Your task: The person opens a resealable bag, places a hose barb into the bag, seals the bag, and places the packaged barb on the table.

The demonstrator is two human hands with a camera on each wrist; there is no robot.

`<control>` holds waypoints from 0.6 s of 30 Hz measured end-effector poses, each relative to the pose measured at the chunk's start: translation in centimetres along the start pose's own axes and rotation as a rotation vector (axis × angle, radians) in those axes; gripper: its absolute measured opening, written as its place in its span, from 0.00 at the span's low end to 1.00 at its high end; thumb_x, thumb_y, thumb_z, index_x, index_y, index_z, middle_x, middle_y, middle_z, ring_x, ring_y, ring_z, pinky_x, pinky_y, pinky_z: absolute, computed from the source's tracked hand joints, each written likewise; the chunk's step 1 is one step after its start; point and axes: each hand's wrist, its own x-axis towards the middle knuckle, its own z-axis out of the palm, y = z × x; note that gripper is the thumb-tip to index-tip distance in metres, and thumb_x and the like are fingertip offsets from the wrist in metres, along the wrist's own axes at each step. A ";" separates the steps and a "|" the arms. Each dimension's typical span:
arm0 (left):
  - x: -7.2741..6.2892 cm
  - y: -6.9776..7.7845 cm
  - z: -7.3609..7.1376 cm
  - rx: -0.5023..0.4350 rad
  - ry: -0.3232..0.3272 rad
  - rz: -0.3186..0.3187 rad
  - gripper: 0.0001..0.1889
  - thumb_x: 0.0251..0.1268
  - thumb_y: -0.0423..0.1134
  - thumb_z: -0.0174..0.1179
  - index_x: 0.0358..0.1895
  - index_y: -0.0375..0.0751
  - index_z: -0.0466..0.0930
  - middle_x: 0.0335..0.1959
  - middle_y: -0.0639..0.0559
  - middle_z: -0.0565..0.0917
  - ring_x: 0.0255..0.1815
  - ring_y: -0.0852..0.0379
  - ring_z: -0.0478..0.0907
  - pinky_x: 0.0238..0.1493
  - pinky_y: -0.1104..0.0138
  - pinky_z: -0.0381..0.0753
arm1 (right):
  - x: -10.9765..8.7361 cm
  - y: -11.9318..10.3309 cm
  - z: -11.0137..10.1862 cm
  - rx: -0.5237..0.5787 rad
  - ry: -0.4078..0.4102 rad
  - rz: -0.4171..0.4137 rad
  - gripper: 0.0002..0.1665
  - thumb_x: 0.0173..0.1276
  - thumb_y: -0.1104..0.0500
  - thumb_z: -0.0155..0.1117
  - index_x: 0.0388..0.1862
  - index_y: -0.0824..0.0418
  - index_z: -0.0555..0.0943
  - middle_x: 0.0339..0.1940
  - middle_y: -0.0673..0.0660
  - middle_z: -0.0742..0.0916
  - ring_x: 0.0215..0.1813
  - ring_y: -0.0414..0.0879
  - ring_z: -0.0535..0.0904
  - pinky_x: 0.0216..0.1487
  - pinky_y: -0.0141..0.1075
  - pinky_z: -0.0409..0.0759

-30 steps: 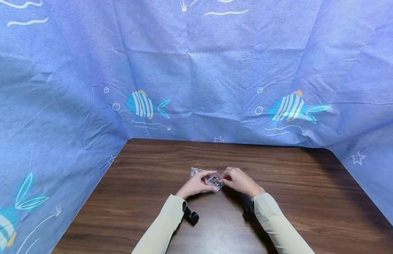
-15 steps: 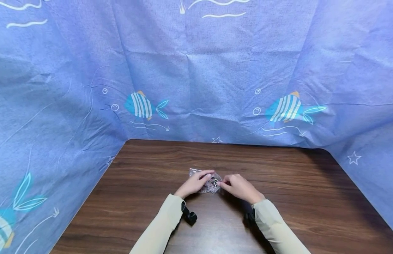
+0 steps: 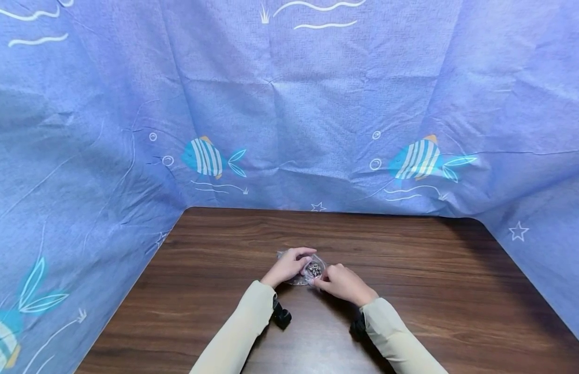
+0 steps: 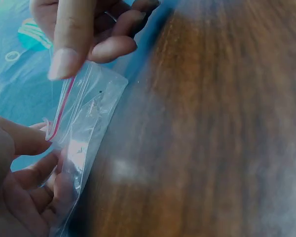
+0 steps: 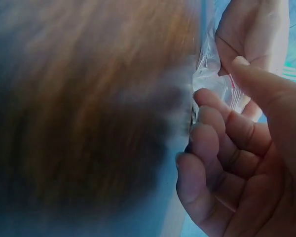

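A clear plastic zip bag (image 4: 97, 106) with a red line along its zip is held between both hands over the table. Small shiny metal pieces (image 3: 314, 269) show inside it in the head view. My left hand (image 3: 289, 266) grips the bag from its left side, thumb and forefinger at one end of the red zip line (image 4: 64, 106) in the left wrist view. At the bag's near right edge, my right hand (image 3: 344, 284) pinches the plastic by the mouth. The right hand's other fingers (image 5: 192, 182) are curled in the right wrist view.
The dark wood table (image 3: 224, 239) spreads out around the hands. Blue cloth (image 3: 289, 104) printed with fish hangs behind it and along both sides. A black wrist camera (image 3: 282, 317) sits under the left cuff, another (image 3: 357, 327) under the right.
My right hand has slid along the bag's edge, from its right side toward the person. The bag's mouth looks rounder, with the metal pieces more in sight. The left hand keeps its hold.
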 end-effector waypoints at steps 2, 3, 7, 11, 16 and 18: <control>0.0 0.1 0.0 0.012 0.012 0.003 0.15 0.70 0.33 0.53 0.57 0.35 0.78 0.20 0.44 0.79 0.17 0.63 0.73 0.25 0.72 0.73 | 0.1 0.0 0.1 0.003 0.003 0.003 0.25 0.67 0.47 0.62 0.11 0.55 0.79 0.08 0.38 0.66 0.13 0.33 0.58 0.16 0.28 0.56; 0.0 0.1 0.1 0.014 0.020 0.003 0.14 0.70 0.33 0.54 0.55 0.36 0.79 0.22 0.44 0.80 0.17 0.63 0.73 0.24 0.72 0.74 | 0.1 0.0 0.1 0.006 0.007 -0.003 0.24 0.67 0.48 0.62 0.12 0.54 0.80 0.08 0.38 0.66 0.13 0.33 0.58 0.16 0.28 0.56; 0.0 0.1 0.2 -0.020 0.063 -0.015 0.09 0.68 0.33 0.57 0.47 0.36 0.81 0.28 0.46 0.81 0.15 0.62 0.74 0.20 0.72 0.74 | 0.1 0.2 0.0 0.001 0.027 -0.053 0.18 0.67 0.55 0.63 0.16 0.55 0.81 0.11 0.40 0.70 0.15 0.32 0.60 0.17 0.27 0.61; -0.1 0.3 0.1 -0.069 0.121 -0.038 0.07 0.68 0.35 0.57 0.43 0.36 0.80 0.27 0.47 0.80 0.12 0.63 0.74 0.16 0.72 0.74 | 0.1 0.6 -0.3 -0.026 0.065 -0.091 0.14 0.66 0.60 0.63 0.19 0.56 0.80 0.14 0.42 0.74 0.18 0.32 0.63 0.21 0.27 0.65; -0.1 0.8 -0.3 -0.136 0.192 -0.054 0.07 0.69 0.38 0.57 0.41 0.37 0.80 0.29 0.46 0.80 0.10 0.62 0.75 0.13 0.68 0.75 | 0.0 1.2 -1.4 -0.026 0.118 -0.095 0.11 0.65 0.62 0.64 0.21 0.58 0.81 0.16 0.43 0.77 0.20 0.32 0.65 0.24 0.27 0.67; -0.2 0.9 -0.4 -0.150 0.222 -0.046 0.07 0.69 0.39 0.57 0.41 0.38 0.80 0.31 0.44 0.80 0.10 0.62 0.75 0.12 0.67 0.76 | -0.1 1.4 -1.9 -0.019 0.137 -0.094 0.12 0.64 0.62 0.64 0.21 0.58 0.80 0.16 0.43 0.75 0.20 0.32 0.65 0.23 0.27 0.66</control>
